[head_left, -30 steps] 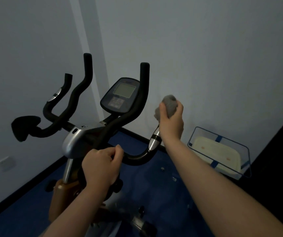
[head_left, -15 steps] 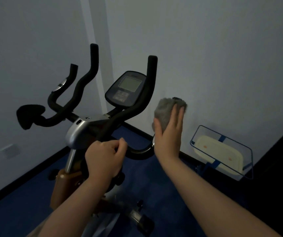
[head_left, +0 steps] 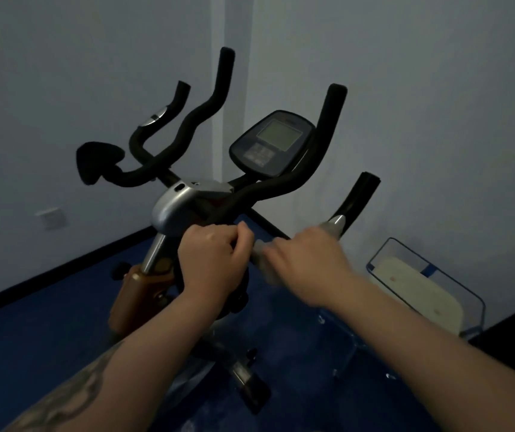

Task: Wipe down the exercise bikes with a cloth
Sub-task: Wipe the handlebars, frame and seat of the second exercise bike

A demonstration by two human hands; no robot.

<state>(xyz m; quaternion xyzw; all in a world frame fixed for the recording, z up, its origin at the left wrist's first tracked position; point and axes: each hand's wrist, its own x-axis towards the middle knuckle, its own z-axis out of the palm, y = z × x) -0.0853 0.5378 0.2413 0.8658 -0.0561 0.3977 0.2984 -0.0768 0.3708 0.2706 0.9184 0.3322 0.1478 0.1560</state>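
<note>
An exercise bike (head_left: 172, 207) with black foam handlebars and a grey console (head_left: 270, 146) stands in a room corner. My left hand (head_left: 212, 258) grips the near handlebar bar just right of the silver stem housing. My right hand (head_left: 306, 263), blurred by motion, holds a grey cloth (head_left: 261, 260) wrapped on the lower curve of the right handlebar, right beside my left hand. Above it the right grip end (head_left: 359, 198) and its silver sensor band stick up uncovered.
White walls close in behind and to the left, with a wall socket (head_left: 51, 217) low on the left. A clear plastic bin (head_left: 427, 285) with blue edges sits on the blue floor at the right. The bike's pedal (head_left: 250, 385) is below my arms.
My right hand has slid the cloth down from the upper right grip to the lower bend near my left hand. The view has shifted, so the bike sits further right and higher.
</note>
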